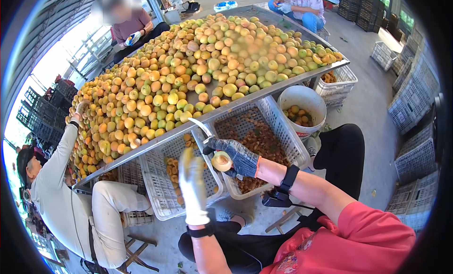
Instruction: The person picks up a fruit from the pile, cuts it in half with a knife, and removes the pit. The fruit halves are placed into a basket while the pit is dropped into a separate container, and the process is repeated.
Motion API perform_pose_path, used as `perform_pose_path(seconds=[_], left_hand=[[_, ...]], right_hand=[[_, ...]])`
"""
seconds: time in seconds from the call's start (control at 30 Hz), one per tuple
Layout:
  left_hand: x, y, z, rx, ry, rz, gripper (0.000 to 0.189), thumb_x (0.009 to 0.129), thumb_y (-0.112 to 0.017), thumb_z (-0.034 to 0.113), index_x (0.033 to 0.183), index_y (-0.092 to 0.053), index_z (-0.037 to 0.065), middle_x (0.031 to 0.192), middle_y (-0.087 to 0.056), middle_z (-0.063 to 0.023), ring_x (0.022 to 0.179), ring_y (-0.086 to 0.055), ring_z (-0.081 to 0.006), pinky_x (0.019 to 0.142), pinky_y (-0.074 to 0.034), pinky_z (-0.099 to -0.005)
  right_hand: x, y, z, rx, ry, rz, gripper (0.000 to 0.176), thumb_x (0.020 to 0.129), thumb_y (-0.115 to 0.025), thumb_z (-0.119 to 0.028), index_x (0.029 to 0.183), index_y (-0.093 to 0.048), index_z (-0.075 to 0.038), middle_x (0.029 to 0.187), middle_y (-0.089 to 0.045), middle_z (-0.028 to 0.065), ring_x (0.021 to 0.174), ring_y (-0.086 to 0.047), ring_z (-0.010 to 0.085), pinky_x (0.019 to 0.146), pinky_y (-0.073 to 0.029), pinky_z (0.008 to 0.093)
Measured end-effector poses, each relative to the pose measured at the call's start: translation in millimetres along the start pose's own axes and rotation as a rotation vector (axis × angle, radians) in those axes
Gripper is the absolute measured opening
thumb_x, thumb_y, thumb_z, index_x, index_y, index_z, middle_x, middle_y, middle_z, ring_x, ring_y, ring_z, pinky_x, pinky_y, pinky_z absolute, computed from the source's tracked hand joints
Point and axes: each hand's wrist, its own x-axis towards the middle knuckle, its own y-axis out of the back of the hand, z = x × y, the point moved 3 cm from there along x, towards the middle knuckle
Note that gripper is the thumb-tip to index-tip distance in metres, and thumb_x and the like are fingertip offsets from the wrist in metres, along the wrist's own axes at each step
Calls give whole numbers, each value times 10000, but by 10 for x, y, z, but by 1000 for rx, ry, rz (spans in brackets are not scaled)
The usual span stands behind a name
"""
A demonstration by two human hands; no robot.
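Note:
My right hand [238,157], in a dark grey glove, holds a curved knife [202,126] whose blade points up and left toward the table edge. A cut apricot half [221,161] with its hollow showing is at the same hand's fingers. To the left, my left hand [192,184], in a white glove, is smeared by motion above a white crate [160,179] of apricot halves; whether it holds anything cannot be made out. Under my right hand stands a crate [294,149] of brown pits. A heap of whole apricots [188,66] covers the metal table [278,87].
A white bucket [302,100] with some apricots stands right of the crates. At left, a person [66,189] reaches into the heap. Two more people sit beyond the table. Stacked crates [415,99] line the right side. A wooden stool [137,253] stands at lower left.

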Motion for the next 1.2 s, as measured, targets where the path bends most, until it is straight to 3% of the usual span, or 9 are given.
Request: perform_pose_path(seconds=[0.03,0.17,0.27,0.3,0.4,0.57,0.77,0.87,1.2], left_hand=[[-39,-178,28,32,-71,-163,478,887,-611,235,1268,-484,-25,1256,-528,-210,1115,-542,-327,936,-429,-370],[-148,-530,101,116,-244,69,366,809,-684,123,1120,-544,-9,1073,-593,-173,954,-591,-266,856,-459,-351],[-136,-595,145,-137,-3,40,268,769,-682,51,976,-516,15,888,-539,-71,746,-514,-147,735,-460,-262],[-99,-654,91,-520,131,23,288,776,-661,86,1016,-521,14,837,-531,-37,665,-479,-102,636,-420,-207],[-11,-546,-5,-801,369,-150,286,828,-562,219,1030,-552,16,708,-498,7,559,-397,-60,525,-298,-190],[-43,-660,-74,-1116,465,-133,258,796,-562,141,1017,-556,7,725,-538,-57,544,-472,-163,538,-368,-254],[-92,-825,-16,-1261,478,-344,142,843,-556,164,934,-573,56,760,-598,-89,585,-566,-233,496,-409,-280],[-113,-867,14,-1275,574,-214,404,946,-458,478,927,-595,98,739,-599,-63,529,-552,-232,420,-384,-277],[-107,-879,-19,-1148,567,-56,414,954,-438,504,927,-574,113,780,-571,-25,638,-561,-148,479,-410,-252]], right_hand=[[77,20,19,80,28,83,198,862,-658,-282,896,-662,-87,749,-608,-9,658,-582,89,569,-482,227],[193,162,-120,-9,358,393,237,879,-627,-328,823,-630,-97,708,-572,-10,596,-490,80,550,-408,233],[26,25,-283,67,389,434,178,880,-628,-243,796,-616,-87,670,-546,-29,597,-470,66,570,-400,219],[9,27,-305,66,446,408,150,877,-630,-209,794,-611,-86,660,-541,-33,591,-470,64,551,-399,219],[-104,45,-381,89,487,238,81,871,-630,-154,841,-617,-80,675,-566,-6,543,-514,97,478,-422,242],[-300,-47,-677,381,392,-119,251,907,-589,-263,732,-497,-109,565,-477,24,417,-470,158,357,-367,278],[-455,-245,-854,313,569,63,298,915,-588,-315,721,-469,-122,489,-426,14,363,-420,133,339,-335,262],[-511,-255,-865,138,743,177,252,929,-577,-242,739,-499,-97,495,-472,3,358,-438,101,324,-319,233],[-429,-217,-705,269,755,211,198,870,-677,-136,1049,-657,-54,676,-577,-61,539,-494,14,441,-356,169]])
